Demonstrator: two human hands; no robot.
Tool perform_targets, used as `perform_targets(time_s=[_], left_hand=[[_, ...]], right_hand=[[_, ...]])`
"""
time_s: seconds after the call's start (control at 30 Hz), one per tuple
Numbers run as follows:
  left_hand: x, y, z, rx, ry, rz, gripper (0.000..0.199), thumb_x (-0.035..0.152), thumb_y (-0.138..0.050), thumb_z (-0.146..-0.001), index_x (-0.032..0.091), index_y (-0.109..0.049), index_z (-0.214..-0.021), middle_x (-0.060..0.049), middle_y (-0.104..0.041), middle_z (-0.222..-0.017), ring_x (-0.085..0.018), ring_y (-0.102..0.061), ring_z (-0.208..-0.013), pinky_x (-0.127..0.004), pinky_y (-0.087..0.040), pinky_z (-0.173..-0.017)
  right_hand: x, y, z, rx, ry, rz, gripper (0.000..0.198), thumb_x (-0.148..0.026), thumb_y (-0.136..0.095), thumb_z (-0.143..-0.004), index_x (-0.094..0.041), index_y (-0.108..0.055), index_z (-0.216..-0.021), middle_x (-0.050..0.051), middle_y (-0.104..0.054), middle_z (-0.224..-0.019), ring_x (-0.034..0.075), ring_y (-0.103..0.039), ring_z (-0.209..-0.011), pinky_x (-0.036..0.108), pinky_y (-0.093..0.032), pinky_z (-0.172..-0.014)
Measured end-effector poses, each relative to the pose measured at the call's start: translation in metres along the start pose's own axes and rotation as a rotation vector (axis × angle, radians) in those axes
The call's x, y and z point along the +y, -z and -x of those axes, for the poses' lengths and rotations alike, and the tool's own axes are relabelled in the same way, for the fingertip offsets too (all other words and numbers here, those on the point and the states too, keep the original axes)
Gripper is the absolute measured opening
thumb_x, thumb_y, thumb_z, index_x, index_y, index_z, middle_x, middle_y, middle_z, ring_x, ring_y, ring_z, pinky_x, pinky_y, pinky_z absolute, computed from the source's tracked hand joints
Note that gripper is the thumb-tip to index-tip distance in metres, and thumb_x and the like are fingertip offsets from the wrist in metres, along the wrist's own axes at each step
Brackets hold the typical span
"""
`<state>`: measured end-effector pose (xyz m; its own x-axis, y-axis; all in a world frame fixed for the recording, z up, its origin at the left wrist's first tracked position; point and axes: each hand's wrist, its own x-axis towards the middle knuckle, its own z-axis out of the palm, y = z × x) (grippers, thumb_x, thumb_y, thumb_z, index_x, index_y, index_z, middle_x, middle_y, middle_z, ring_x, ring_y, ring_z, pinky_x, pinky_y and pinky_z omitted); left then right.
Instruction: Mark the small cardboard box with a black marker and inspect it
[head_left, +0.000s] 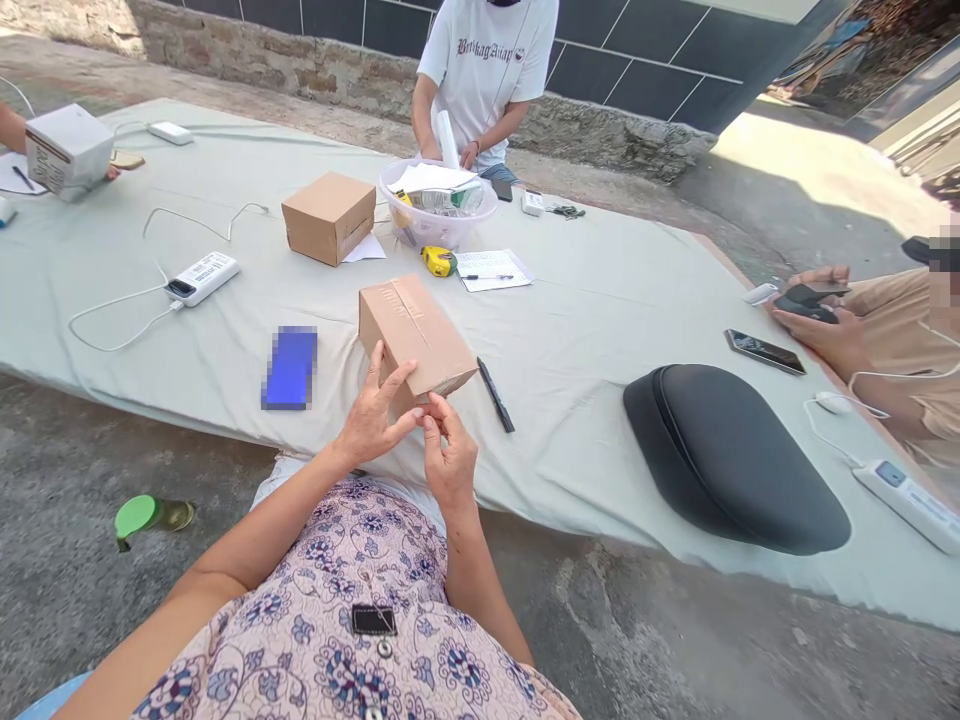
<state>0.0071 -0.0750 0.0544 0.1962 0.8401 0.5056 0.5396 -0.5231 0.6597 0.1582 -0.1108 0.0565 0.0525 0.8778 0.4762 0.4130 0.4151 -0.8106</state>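
Our left hand [373,415] spreads over the box [417,332], likely steadying it; our right hand [451,456] pinches at its edge, on what we can't tell.

Left hand [379,410]: fingers spread over a brown carton [420,335], the index finger reaching its top.
Right hand [451,455]: fingers pinched at the carton's near end, close to the left thumb (touching or not, I can't tell).
Black marker [496,395]: on the desk [577,330], just right of the carton.
Blue rectangle [291,368]: left of the carton, pixelated.
Second carton [322,222]: farther back, beside a lilac basin [442,230].
Yellow tape measure [439,261]: near side of the basin, beside a notebook [487,280].
Black padded object [735,455]: right, by the desk's near edge.
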Motion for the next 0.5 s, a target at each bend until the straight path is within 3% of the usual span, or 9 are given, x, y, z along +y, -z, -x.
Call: perform_targets(time_s=[0.1,0.17,0.23,0.3,0.4,0.5], left_hand=[[-0.003,0.002,-0.002,0.017,0.029,-0.02,0.056,0.044,-0.059,-0.097,0.025,-0.046,-0.148,-0.019,-0.009,-0.172,-0.036,-0.027,-0.158,-0.055,-0.037,-0.123],[-0.004,0.003,-0.003,0.019,0.035,-0.023,0.054,0.046,-0.056,-0.098,0.025,-0.047,-0.148,-0.019,-0.011,-0.172,-0.035,-0.028,-0.158,-0.054,-0.039,-0.122],[-0.005,0.003,-0.004,0.023,0.024,-0.016,0.055,0.048,-0.056,-0.098,0.025,-0.048,-0.147,-0.019,-0.012,-0.172,-0.036,-0.028,-0.158,-0.055,-0.039,-0.122],[-0.006,0.003,-0.004,0.026,0.019,0.0,0.055,0.051,-0.056,-0.097,0.025,-0.05,-0.146,-0.018,-0.014,-0.172,-0.035,-0.03,-0.157,-0.055,-0.039,-0.122],[-0.006,0.004,-0.003,0.015,0.027,0.047,0.053,0.049,-0.054,-0.099,0.024,-0.053,-0.145,-0.019,-0.021,-0.17,-0.034,-0.036,-0.155,-0.054,-0.041,-0.122],[-0.006,0.007,-0.003,-0.013,0.041,0.116,0.05,0.046,-0.054,-0.099,0.024,-0.055,-0.144,-0.019,-0.028,-0.168,-0.032,-0.039,-0.153,-0.052,-0.043,-0.121]], right_hand=[[-0.001,0.001,-0.002,0.042,0.027,0.061,0.03,-0.034,-0.052,-0.1,-0.02,-0.067,-0.122,0.008,-0.077,-0.1,0.018,-0.073,-0.085,0.032,-0.061,-0.079],[0.0,0.0,-0.006,0.18,0.067,0.158,0.031,-0.043,-0.059,-0.097,-0.021,-0.068,-0.116,0.008,-0.073,-0.096,0.019,-0.069,-0.084,0.036,-0.06,-0.079],[0.002,-0.002,-0.011,0.345,0.108,0.291,0.043,-0.053,-0.066,-0.09,-0.02,-0.065,-0.118,0.012,-0.069,-0.105,0.025,-0.066,-0.099,0.046,-0.057,-0.091],[0.005,-0.005,-0.017,0.421,0.124,0.397,0.063,-0.065,-0.069,-0.084,-0.02,-0.059,-0.127,0.019,-0.062,-0.125,0.034,-0.057,-0.124,0.058,-0.047,-0.107],[0.009,-0.008,-0.026,0.354,0.089,0.423,0.086,-0.075,-0.067,-0.078,-0.019,-0.048,-0.141,0.024,-0.046,-0.147,0.041,-0.04,-0.145,0.066,-0.036,-0.115],[0.013,-0.009,-0.031,0.274,0.031,0.307,0.085,-0.073,-0.066,-0.08,-0.02,-0.046,-0.144,0.024,-0.046,-0.15,0.037,-0.043,-0.144,0.061,-0.04,-0.115]])
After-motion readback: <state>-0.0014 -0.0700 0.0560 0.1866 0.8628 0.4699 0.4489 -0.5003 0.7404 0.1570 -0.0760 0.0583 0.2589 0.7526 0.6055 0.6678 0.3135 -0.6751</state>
